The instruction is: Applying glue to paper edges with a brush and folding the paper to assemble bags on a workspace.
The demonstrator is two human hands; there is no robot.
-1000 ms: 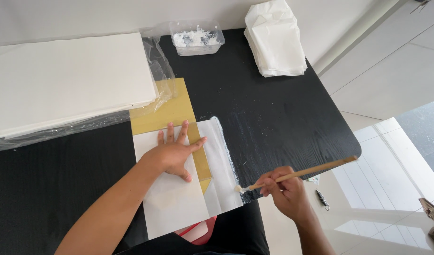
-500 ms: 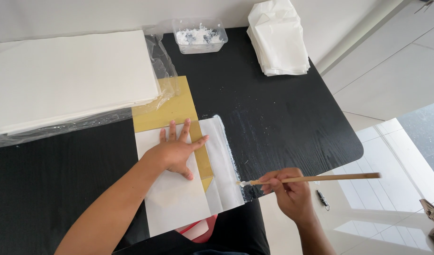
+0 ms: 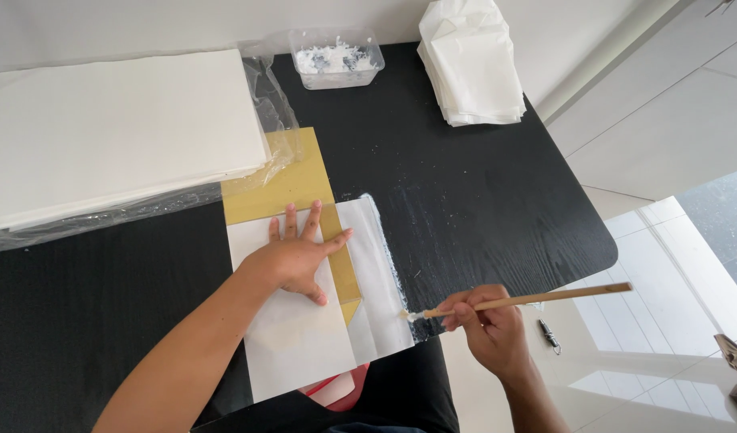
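Left hand [image 3: 292, 261] flat on white paper [image 3: 300, 337], right hand [image 3: 490, 329] holding a brush [image 3: 521, 303] at the paper's edge.

The left hand lies open, fingers spread, pressing the white paper down on the black surface [image 3: 465, 184] — a yellow sheet [image 3: 284, 180] shows beneath it and along a fold. The right hand is closed around the thin wooden brush, its white-coated tip touching the right edge of the folded flap [image 3: 380, 281]. Farther back stand a clear tub of white paste [image 3: 336, 58], a stack of folded white sheets [image 3: 469, 64] and a big wrapped pile of paper [image 3: 112, 132] at the left.
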